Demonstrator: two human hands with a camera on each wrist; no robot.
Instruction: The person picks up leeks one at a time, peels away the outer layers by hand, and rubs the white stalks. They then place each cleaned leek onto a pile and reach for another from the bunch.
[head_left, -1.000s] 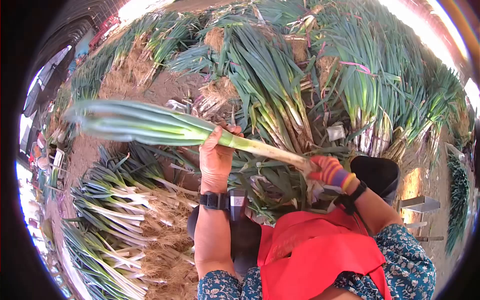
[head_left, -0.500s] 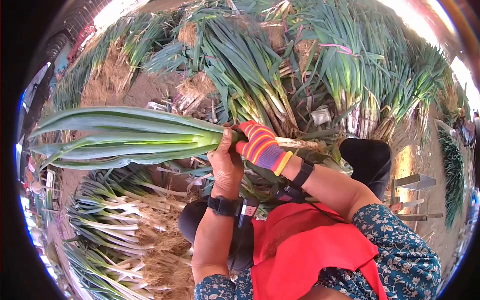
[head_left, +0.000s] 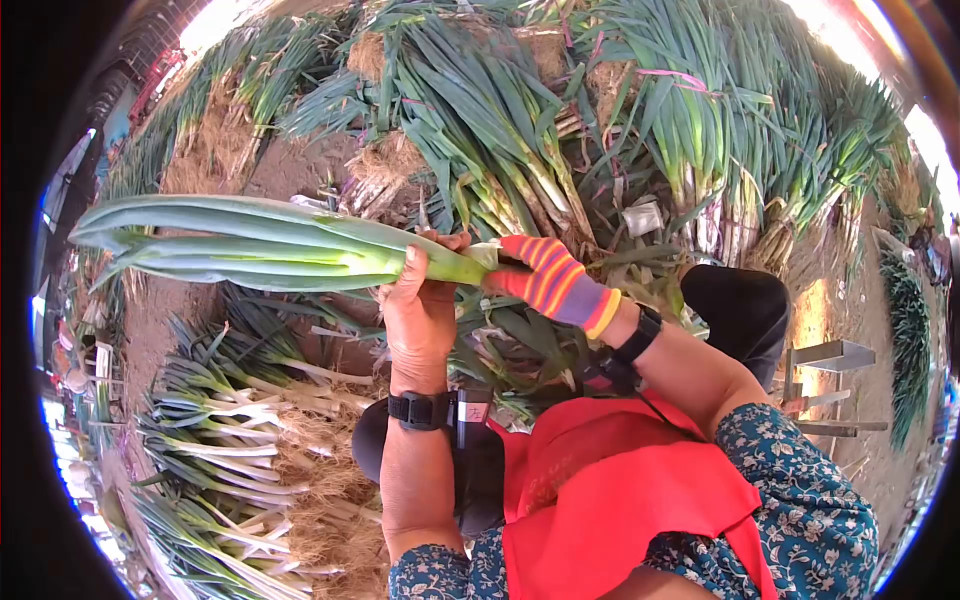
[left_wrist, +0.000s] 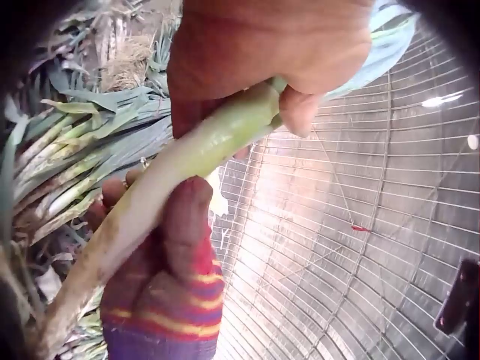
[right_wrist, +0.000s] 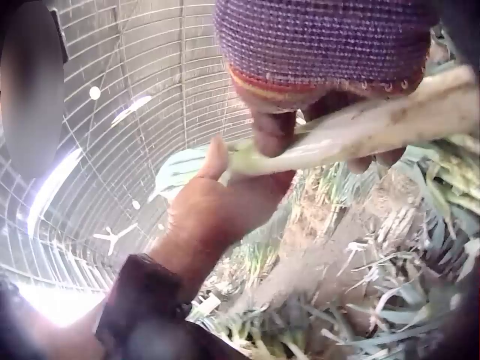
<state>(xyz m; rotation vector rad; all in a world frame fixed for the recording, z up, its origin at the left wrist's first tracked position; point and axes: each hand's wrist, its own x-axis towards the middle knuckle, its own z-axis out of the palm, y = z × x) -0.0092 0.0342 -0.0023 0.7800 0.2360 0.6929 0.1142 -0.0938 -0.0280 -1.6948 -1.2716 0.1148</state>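
One large leek (head_left: 270, 245) is held level across the head view, its broad green leaves pointing left. My bare left hand (head_left: 420, 310) grips it where the leaves meet the pale stem, thumb on top. Just to the right, my right hand (head_left: 560, 287), in a striped glove, pinches the stem. In the left wrist view the stem (left_wrist: 142, 187) slants between the left hand (left_wrist: 270, 45) and the gloved right hand (left_wrist: 169, 277), whose bare thumb presses it. The right wrist view shows the brown-stained lower stem (right_wrist: 390, 112) running out beyond the glove (right_wrist: 322, 45).
Leeks with pale stems and fibrous roots (head_left: 330, 480) lie in a pile at lower left. Tied green bundles (head_left: 690, 130) stand across the back. Loose leaves (head_left: 520, 350) lie below the hands. A metal stand (head_left: 835, 356) is at the right, beside a dark-clad knee (head_left: 735, 310).
Over the last second the right hand has moved from the leek's root end up the stem beside the left hand. Since half a second ago it has shifted slightly right, and the left hand slightly left.
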